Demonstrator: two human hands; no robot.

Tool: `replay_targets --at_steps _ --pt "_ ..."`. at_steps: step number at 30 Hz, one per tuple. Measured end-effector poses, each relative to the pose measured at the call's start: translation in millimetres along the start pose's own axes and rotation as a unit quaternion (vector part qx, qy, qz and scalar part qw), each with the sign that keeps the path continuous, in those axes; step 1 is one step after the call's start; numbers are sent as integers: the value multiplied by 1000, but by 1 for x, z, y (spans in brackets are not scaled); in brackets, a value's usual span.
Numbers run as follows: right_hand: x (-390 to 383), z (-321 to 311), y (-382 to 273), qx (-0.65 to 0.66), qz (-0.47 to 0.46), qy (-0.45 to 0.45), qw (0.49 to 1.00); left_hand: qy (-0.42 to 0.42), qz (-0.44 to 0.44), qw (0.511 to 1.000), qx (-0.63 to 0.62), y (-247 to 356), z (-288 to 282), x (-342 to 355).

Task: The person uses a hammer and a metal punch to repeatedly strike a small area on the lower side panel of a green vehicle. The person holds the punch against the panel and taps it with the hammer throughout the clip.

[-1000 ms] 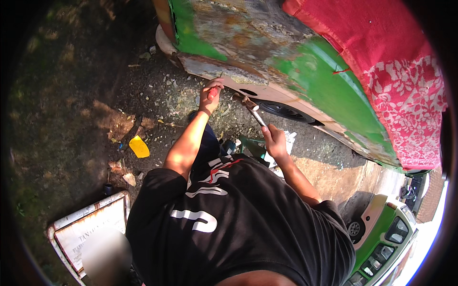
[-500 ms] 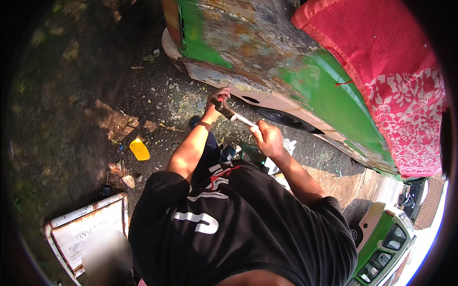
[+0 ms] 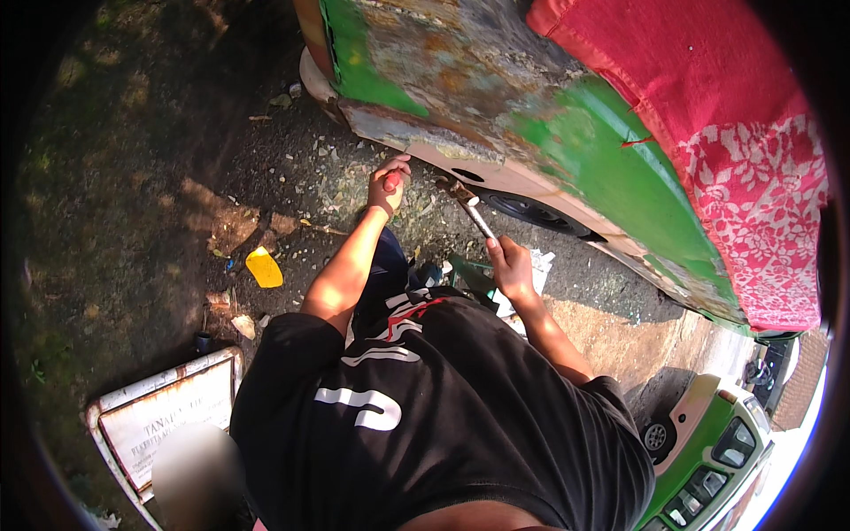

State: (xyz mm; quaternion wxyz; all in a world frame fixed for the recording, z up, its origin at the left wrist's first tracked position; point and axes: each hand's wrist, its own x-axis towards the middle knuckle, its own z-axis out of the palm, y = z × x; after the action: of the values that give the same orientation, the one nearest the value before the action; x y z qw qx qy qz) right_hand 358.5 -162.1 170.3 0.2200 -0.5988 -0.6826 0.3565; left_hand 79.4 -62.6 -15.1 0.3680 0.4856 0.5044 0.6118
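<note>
My left hand [image 3: 386, 193] is closed round a tool with a red handle [image 3: 391, 181], held at the lower edge of a vehicle's side panel [image 3: 478, 80]. The tool's far end is hidden by my fingers, so its exact kind does not show. That panel is green with bare, rusty and scraped patches, above a cream lower strip [image 3: 531, 192]. In my right hand [image 3: 515, 273] is a hammer [image 3: 475, 212] with a pale metal shaft. Its dark head is apart from the red handle, to the right of my left hand and close to the cream strip.
A red patterned cloth [image 3: 699, 133] drapes over the vehicle at the right. Paint flakes and debris litter the ground [image 3: 310, 190] below the panel. A yellow piece [image 3: 264, 267] lies at left, beyond a framed sign board [image 3: 168, 411]. Another green vehicle [image 3: 708, 460] stands at lower right.
The hammer's head has swung away from the red handle, toward the right. My right hand has moved slightly down and right, while my left hand keeps its hold near the panel edge.
</note>
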Motion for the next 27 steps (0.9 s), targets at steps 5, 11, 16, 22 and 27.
replay_targets --at_steps 5,11,16,22,27 --pt "-4 -1 10 2 27 -6 1000 8 -119 923 -366 -11 -4 0" --pt "-14 -9 14 6 49 -3 999 -4 -67 966 -250 -14 2 -13" --pt "-30 -15 32 11 80 22 996 -37 -44 973 -226 18 4 -32" --pt "-61 -22 59 40 108 69 991 -27 34 995 84 42 -3 -62" --pt "-92 -20 88 78 139 119 980 -58 40 993 98 54 -6 -81"
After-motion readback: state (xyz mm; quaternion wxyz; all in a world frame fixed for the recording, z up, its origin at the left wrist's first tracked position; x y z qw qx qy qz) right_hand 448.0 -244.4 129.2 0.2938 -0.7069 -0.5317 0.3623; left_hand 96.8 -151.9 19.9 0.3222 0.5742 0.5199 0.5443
